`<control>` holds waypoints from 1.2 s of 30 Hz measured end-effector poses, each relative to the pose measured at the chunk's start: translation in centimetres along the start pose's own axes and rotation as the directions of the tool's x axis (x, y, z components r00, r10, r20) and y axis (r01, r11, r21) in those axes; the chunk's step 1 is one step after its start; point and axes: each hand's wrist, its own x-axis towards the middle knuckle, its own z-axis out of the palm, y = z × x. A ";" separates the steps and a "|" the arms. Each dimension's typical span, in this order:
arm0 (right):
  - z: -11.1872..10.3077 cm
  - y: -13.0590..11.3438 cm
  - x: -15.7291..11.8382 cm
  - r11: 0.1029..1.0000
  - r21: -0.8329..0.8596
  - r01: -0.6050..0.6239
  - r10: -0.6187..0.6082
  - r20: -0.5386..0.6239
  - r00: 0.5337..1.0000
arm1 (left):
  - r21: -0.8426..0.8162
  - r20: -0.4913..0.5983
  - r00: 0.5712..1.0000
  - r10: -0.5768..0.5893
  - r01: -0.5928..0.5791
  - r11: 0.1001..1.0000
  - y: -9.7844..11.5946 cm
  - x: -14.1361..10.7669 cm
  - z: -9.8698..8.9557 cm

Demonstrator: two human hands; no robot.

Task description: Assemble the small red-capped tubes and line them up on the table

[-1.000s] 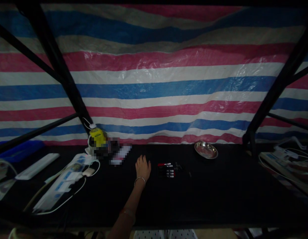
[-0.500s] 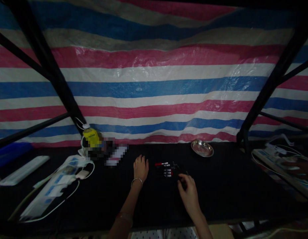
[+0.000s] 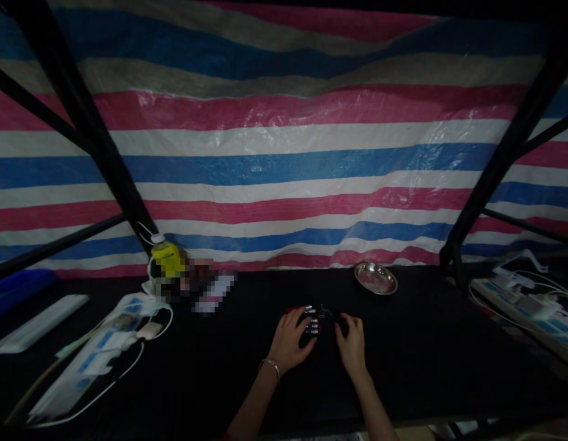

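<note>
My left hand (image 3: 289, 340) lies over a small group of slim pieces with silver ends (image 3: 312, 326), some red and some dark. Its fingers are stretched over them and its thumb is apart at the near side. A red piece (image 3: 291, 310) shows partly beneath the fingertips. To the right, my right hand (image 3: 352, 344) has its fingers and thumb curled in around something dark, too dim against the black table to name. Just beyond its fingertips is a small thin metallic thing (image 3: 324, 311) whose kind I cannot make out.
A round shiny metal dish (image 3: 376, 278) stands at the back right of the black table (image 3: 426, 343). White power strips with cables (image 3: 93, 355) lie at left, with a yellow-labelled bottle (image 3: 169, 257) behind. Another power strip (image 3: 513, 306) is far right. Striped sheeting hangs behind.
My left hand has moved right, from bare table onto the silver-ended pieces. My right hand's fingers have drawn in closer around the dark thing. The view has shifted slightly.
</note>
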 end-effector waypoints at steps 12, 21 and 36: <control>0.1 -0.5 0.5 0.995 -0.100 0.009 -0.006 0.036 0.999 | 0.016 0.060 0.992 -0.110 0.110 0.994 2.7 2.6 2.9; 0.1 -0.6 0.2 0.974 -0.189 0.127 -0.109 0.102 0.989 | 0.007 0.058 0.992 -0.116 0.116 0.993 2.6 2.8 3.6; -0.3 -0.8 -0.2 0.967 -0.197 0.160 -0.151 0.056 0.987 | -0.043 0.067 0.993 0.100 -0.098 0.994 2.6 2.6 3.1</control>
